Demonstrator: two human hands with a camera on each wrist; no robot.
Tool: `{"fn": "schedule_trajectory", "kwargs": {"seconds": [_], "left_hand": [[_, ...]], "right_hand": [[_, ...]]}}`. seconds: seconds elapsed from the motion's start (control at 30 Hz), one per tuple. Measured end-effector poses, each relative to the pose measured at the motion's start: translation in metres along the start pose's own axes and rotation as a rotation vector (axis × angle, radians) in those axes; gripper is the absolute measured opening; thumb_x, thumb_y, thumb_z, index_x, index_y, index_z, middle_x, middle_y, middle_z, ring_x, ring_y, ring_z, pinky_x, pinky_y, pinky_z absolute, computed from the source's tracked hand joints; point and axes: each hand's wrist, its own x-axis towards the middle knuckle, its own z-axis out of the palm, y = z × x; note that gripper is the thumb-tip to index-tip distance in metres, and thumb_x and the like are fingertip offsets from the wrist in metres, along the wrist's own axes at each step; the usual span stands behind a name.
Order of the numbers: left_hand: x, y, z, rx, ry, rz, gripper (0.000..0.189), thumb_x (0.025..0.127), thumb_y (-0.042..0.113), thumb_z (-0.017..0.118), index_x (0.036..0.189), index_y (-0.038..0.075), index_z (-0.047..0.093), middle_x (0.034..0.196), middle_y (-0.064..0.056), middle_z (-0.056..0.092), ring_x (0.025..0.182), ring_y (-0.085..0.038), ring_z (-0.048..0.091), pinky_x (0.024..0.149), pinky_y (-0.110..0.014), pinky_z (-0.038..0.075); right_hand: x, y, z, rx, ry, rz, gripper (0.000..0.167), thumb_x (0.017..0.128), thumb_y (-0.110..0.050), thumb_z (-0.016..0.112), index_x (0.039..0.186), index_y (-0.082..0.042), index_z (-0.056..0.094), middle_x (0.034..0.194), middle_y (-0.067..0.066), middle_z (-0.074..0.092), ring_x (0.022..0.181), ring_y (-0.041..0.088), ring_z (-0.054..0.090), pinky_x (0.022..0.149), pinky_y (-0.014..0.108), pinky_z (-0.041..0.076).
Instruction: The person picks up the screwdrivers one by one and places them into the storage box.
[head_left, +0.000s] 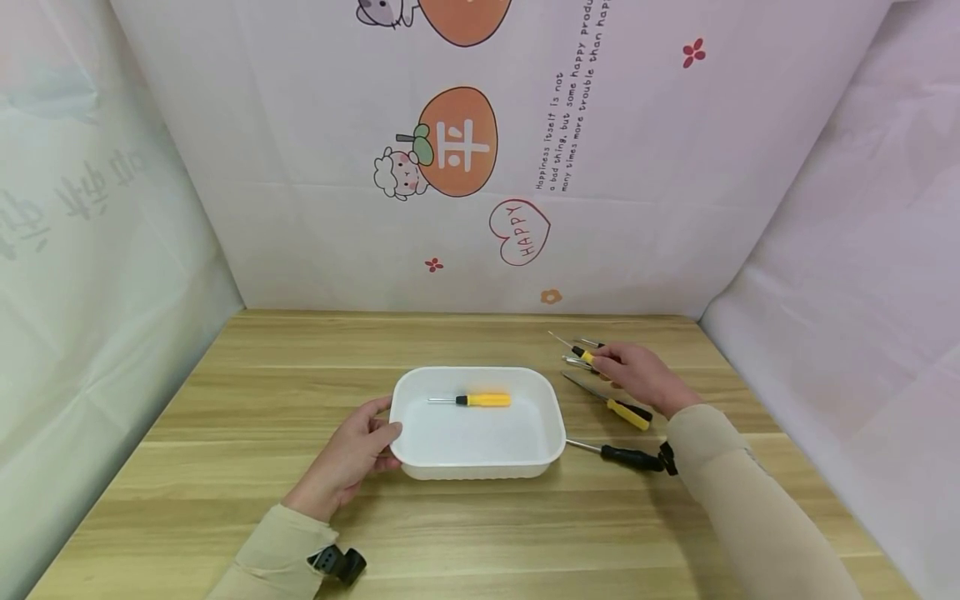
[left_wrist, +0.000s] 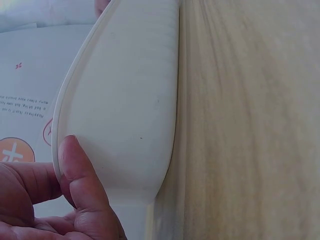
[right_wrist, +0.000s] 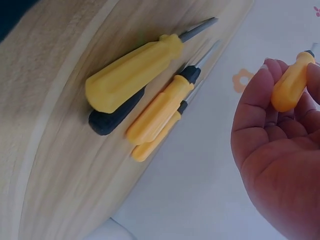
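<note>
In the head view my left hand (head_left: 352, 454) grips the left end of a white plastic tub (head_left: 480, 471). The left wrist view shows a digit pressed on the tub's outer wall (left_wrist: 125, 100) near the rim. Inside the tub lies a screwdriver (head_left: 487, 400) with a yellow handle and black collar. At the right, my right hand (head_left: 643, 379) pinches another yellow-handled screwdriver (right_wrist: 290, 87), its thin shaft pointing to the far left. Under and beside that hand, a larger yellow screwdriver (right_wrist: 135, 75) lies against a black-handled one (right_wrist: 112, 117).
More yellow-handled screwdrivers (right_wrist: 160, 112) lie close together towards the back. A long black-handled screwdriver (head_left: 630, 457) lies right of the tub, its tip near the tub's wall. Printed white sheeting (head_left: 322, 233) hangs behind the wooden table (head_left: 247, 400) and along its sides.
</note>
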Motion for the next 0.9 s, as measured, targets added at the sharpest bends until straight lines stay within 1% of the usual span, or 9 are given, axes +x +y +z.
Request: {"fn": "schedule_trajectory", "kwargs": {"seconds": [0.2, 0.4, 0.63, 0.9], "left_hand": [[0.000, -0.002, -0.001, -0.001, 0.001, 0.004, 0.054, 0.106, 0.006, 0.054, 0.157, 0.003, 0.039, 0.113, -0.020, 0.055, 0.076, -0.019, 0.064, 0.066, -0.025, 0.058], [-0.001, -0.002, -0.001, -0.005, 0.002, 0.005, 0.054, 0.105, 0.006, 0.055, 0.157, 0.003, 0.039, 0.113, -0.020, 0.055, 0.076, -0.019, 0.065, 0.066, -0.025, 0.058], [-0.001, -0.001, -0.001, -0.004, 0.004, 0.002, 0.054, 0.105, 0.006, 0.054, 0.157, 0.003, 0.039, 0.114, -0.020, 0.055, 0.076, -0.018, 0.064, 0.066, -0.025, 0.058], [-0.001, 0.000, -0.001, -0.001, 0.006, 0.000, 0.055, 0.105, 0.006, 0.054, 0.158, 0.003, 0.039, 0.116, -0.021, 0.054, 0.077, -0.019, 0.064, 0.066, -0.025, 0.058]], "right_hand": [[-0.003, -0.006, 0.003, 0.030, -0.004, -0.009, 0.047, 0.112, -0.033, 0.048, 0.143, 0.001, 0.057, 0.134, 0.025, 0.063, 0.118, 0.037, 0.064, 0.098, 0.048, 0.058], [-0.004, -0.012, 0.005, 0.045, 0.006, -0.020, 0.046, 0.112, -0.035, 0.049, 0.143, -0.002, 0.058, 0.126, 0.021, 0.065, 0.114, 0.034, 0.065, 0.097, 0.046, 0.059], [-0.004, -0.021, 0.007, 0.098, -0.007, 0.004, 0.049, 0.111, -0.040, 0.051, 0.144, -0.006, 0.058, 0.135, 0.021, 0.064, 0.117, 0.033, 0.066, 0.097, 0.044, 0.059], [-0.002, -0.026, 0.010, 0.152, -0.023, -0.011, 0.045, 0.110, -0.038, 0.053, 0.140, -0.004, 0.061, 0.134, 0.019, 0.065, 0.119, 0.035, 0.066, 0.095, 0.043, 0.060]]}}
